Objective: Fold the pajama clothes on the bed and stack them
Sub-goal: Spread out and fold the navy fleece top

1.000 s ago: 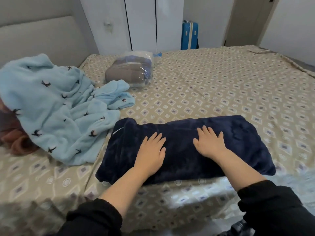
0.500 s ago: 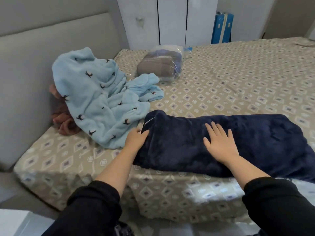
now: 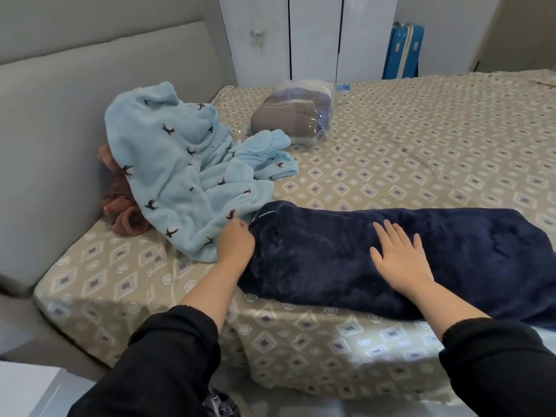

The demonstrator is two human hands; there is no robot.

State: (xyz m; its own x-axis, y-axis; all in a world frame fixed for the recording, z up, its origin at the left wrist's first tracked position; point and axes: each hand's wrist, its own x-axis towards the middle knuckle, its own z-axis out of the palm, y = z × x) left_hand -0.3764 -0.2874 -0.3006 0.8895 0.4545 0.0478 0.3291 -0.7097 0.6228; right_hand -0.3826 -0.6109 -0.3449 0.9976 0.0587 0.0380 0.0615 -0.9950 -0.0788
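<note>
1. Lying along the near edge of the bed (image 3: 421, 130), lower centre to lower right of the frame: the navy pajama piece (image 3: 481, 260), folded into a long thick band.
2. Left hand (image 3: 236, 243) sits at the band's left end with fingers curled. It appears to pinch the edge there, but the fingertips are tucked from view, so that hold is a judgement.
3. Right hand (image 3: 400, 260) lies flat on the middle of the band, fingers straight and spread, pressing down and gripping nothing.
4. Handling: plush fleece, so likely soft, bulky and light. It should sag and spring open rather than slip. It is best taken by both corners of the left end and folded over the pressing palm.
5. Light blue pajama piece (image 3: 180, 176) is crumpled at centre left, touching the navy end, not yet folded. A reddish-brown garment (image 3: 120, 212) is beneath it, against the headboard (image 3: 60, 130).
</note>
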